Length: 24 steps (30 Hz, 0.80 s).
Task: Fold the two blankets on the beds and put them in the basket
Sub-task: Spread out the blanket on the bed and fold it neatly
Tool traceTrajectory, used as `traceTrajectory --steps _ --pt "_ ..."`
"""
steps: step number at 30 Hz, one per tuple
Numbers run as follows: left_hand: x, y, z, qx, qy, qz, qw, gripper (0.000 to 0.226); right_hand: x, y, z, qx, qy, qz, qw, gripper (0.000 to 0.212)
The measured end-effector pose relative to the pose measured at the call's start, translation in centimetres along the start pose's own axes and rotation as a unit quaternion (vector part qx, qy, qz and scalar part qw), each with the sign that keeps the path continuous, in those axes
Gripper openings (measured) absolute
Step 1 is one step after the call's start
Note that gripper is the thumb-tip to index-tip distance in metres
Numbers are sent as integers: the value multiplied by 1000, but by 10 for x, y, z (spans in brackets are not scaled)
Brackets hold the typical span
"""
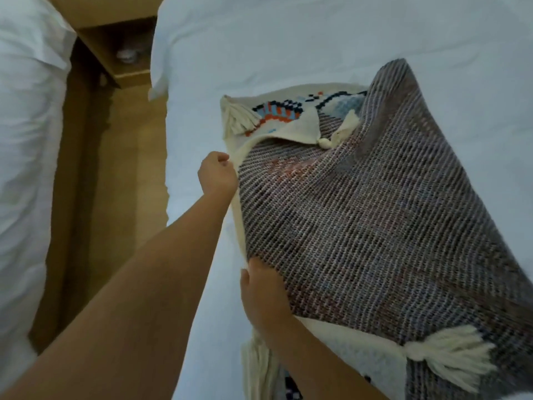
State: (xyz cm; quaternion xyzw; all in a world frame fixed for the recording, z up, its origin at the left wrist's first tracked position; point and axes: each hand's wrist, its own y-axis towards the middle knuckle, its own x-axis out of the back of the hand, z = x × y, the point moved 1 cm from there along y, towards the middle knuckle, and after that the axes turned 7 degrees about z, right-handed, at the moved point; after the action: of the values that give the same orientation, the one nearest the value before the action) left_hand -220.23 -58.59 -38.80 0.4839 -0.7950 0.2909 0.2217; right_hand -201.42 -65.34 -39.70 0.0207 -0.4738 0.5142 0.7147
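Both hands (217, 176) (261, 293) grip the knitted blanket's (375, 220) cream edge

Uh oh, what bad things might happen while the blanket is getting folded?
The blanket is lifted and held only along one edge by the left hand and right hand, so the far side might flop crooked. A tassel sticks out loose and may get bunched inside the fold. It sits near the bed edge, so it might slip to the floor.
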Motion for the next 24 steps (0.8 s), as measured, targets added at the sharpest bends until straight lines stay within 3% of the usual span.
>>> traceTrajectory --steps 4,10,13,16,24 --pt "8 21 29 10 -7 10 1000 25 -27 15 17 -50 48 5 998 28" --pt "-14 0 61 -51 83 222 970 38 -58 23 16 -143 58 -53 987 31" --pt "-8 -14 80 -63 98 242 963 32 -57 4 11 -165 84 -51 981 50" --pt "0 -26 88 -47 86 236 967 31 -47 -31 -12 -186 61 -124 973 33" --pt "0 -124 108 29 56 246 967 42 -29 -110 -74 -284 -167 64 942 49"
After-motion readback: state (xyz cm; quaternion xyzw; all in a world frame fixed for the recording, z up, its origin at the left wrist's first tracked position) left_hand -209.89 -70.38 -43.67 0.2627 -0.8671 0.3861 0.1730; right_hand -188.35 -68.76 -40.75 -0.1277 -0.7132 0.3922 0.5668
